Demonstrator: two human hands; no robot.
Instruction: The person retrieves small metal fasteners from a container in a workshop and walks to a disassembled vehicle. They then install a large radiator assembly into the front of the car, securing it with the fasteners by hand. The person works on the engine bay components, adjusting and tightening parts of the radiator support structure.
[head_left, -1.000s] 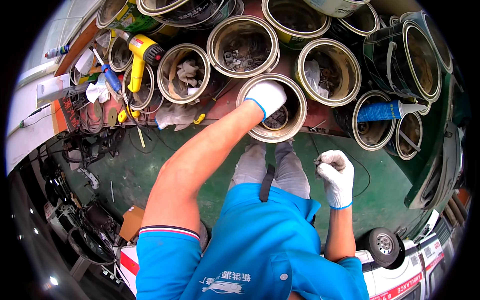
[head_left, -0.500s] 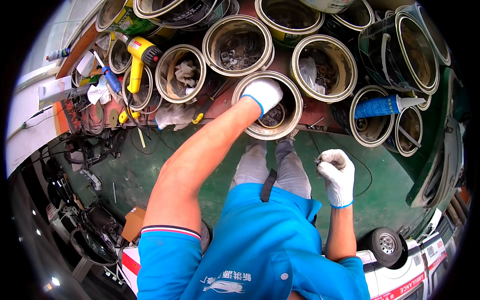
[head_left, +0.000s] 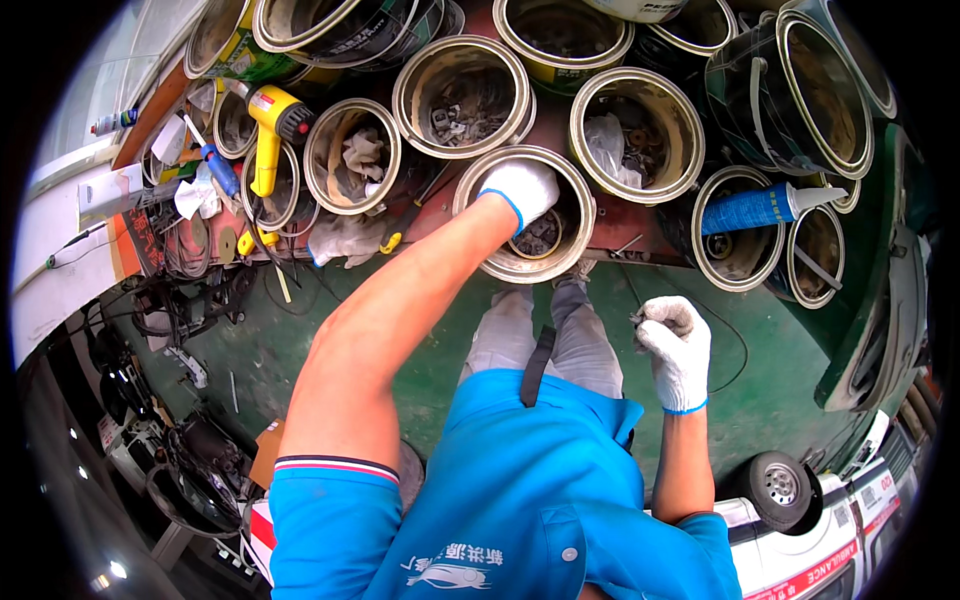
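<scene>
My left hand [head_left: 522, 188], in a white knit glove with a blue cuff, reaches down into a round metal bucket [head_left: 587, 215] at the bench's front edge. Its fingers are hidden inside the bucket. Beside it, a smaller ring-rimmed container [head_left: 540, 238] with dark bits lies in the same bucket. Off to the right, above the green floor, my right hand [head_left: 680, 348] wears a matching glove. Its fingers are curled closed around a small dark piece [head_left: 637, 319], too small to name, that pokes out near the fingertips.
More open buckets crowd the red bench, among them one with small metal parts [head_left: 465, 118] and one with a plastic bag [head_left: 608, 148]. A yellow heat gun [head_left: 270, 130] lies left; a blue sealant tube [head_left: 750, 210] rests across a bucket at right. An ambulance [head_left: 810, 550] stands behind.
The view has shifted slightly, so the buckets appear a little further left. My left hand stays inside the bucket, and my right hand keeps its closed grip.
</scene>
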